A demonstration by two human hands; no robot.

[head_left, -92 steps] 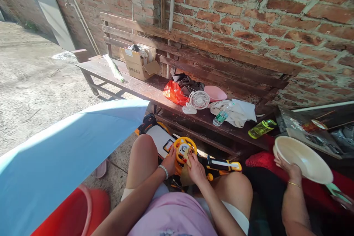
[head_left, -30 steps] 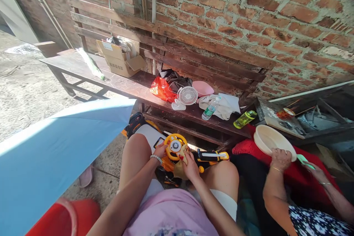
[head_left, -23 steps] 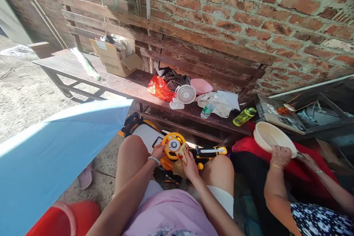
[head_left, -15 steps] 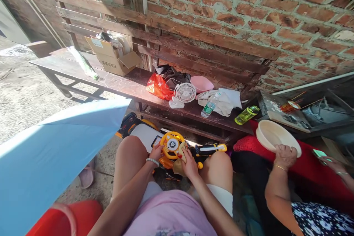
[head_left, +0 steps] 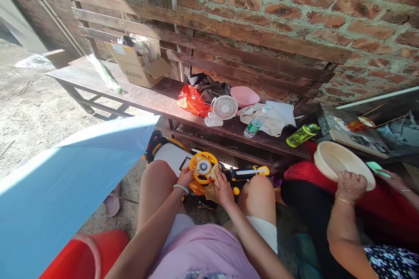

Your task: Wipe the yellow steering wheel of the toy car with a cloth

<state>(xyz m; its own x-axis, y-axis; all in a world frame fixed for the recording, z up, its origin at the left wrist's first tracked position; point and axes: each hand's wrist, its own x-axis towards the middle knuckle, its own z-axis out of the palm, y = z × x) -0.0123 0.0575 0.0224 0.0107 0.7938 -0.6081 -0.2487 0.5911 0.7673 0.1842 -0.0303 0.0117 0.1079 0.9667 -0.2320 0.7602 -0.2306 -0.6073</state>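
A yellow toy steering wheel (head_left: 203,155) with a dark emblem in its hub belongs to a black, white and yellow ride-on toy (head_left: 170,158) between my knees. My left hand (head_left: 185,179), a beaded bracelet at its wrist, has its fingers closed on the left side of the rim. In my right hand (head_left: 225,191) is a folded flatbread wrap (head_left: 214,175) with some red in it, held against the wheel's right side. A brown paper-like wrapper (head_left: 211,192) hangs beneath that hand.
A wooden bench (head_left: 147,99) ahead carries a cardboard box (head_left: 139,67), white fan (head_left: 224,107), pink basin (head_left: 245,95) and bottles. At right, another person's hand (head_left: 351,185) grips a cream basin (head_left: 340,161). A blue sheet (head_left: 98,174) and red bucket (head_left: 111,248) are at left.
The view has shifted slightly, so the bench things sit further right. The other person's pale green item has come up beside the cream basin. My hands keep their holds.
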